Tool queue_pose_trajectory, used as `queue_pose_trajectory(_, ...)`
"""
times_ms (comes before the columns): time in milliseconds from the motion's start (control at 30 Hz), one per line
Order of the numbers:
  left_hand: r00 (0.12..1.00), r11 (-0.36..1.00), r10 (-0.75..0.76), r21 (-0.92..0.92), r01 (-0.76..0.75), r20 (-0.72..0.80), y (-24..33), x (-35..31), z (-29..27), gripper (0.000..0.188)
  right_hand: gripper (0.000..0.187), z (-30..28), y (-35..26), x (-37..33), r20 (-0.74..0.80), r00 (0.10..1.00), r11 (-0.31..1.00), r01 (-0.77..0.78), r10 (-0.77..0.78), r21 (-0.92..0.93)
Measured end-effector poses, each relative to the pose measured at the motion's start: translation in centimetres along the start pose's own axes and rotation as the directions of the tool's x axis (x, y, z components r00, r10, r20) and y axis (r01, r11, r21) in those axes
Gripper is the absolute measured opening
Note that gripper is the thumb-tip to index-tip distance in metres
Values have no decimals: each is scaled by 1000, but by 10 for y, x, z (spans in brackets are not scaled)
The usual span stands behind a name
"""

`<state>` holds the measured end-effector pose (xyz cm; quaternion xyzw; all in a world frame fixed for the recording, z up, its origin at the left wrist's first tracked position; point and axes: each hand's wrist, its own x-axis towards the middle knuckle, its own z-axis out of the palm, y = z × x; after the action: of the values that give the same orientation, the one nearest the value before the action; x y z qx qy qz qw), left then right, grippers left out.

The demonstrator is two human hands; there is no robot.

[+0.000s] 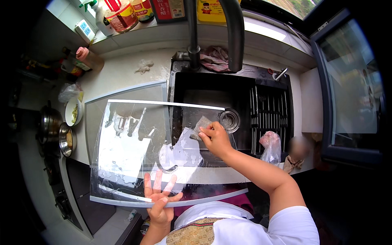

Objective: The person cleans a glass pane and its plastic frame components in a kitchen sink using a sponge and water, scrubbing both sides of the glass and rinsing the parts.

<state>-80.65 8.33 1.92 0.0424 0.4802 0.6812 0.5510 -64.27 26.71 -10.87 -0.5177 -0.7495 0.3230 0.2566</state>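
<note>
A clear glass shelf panel [130, 155] with pale trim along two edges is wet and streaked. It is held over the counter and the left part of the black sink [173, 87]. My left hand [160, 202] grips its near edge, the thumb at the trim and the fingers spread underneath, visible through the glass. On the panel's right part, my right hand [216, 139] pinches a greyish mesh scrubbing cloth [200, 125] against the surface. Under the held panel, a second framed glass panel [122, 90] lies on the counter.
A tall dark faucet [235, 36] rises behind the sink, beside a crumpled pinkish rag [215, 59]. A black rack [269, 108] fills the sink's right side. Bowls [73, 111] and bottles [90, 59] stand at left. A plastic bag [270, 147] sits right, below the open window [351, 81].
</note>
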Motion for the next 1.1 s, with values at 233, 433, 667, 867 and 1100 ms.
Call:
queue_pose_trajectory(233,999,999,-33,12,33,31,8,4,-7,92,21,-47,-26,-34,224,958,984,172,-179,52)
queue_pose_trajectory(433,999,1000,-20,-7,20,36,9,2,-7,92,17,-28,-35,-34,274,954,984,77,-120,164)
queue_pose_trajectory(667,998,998,-53,-25,53,31,14,4,-6,94,14,-15,16,14,-40,996,994,-77,74,-81)
queue_pose_trajectory(867,999,999,-42,6,41,18,10,4,-6,95,18,-11,-73,-37,220,906,905,283,-360,318)
queue_pose_trajectory(1100,998,994,-67,-85,67,2,12,3,-9,95,19,-32,26,0,45,999,993,24,-18,-120)
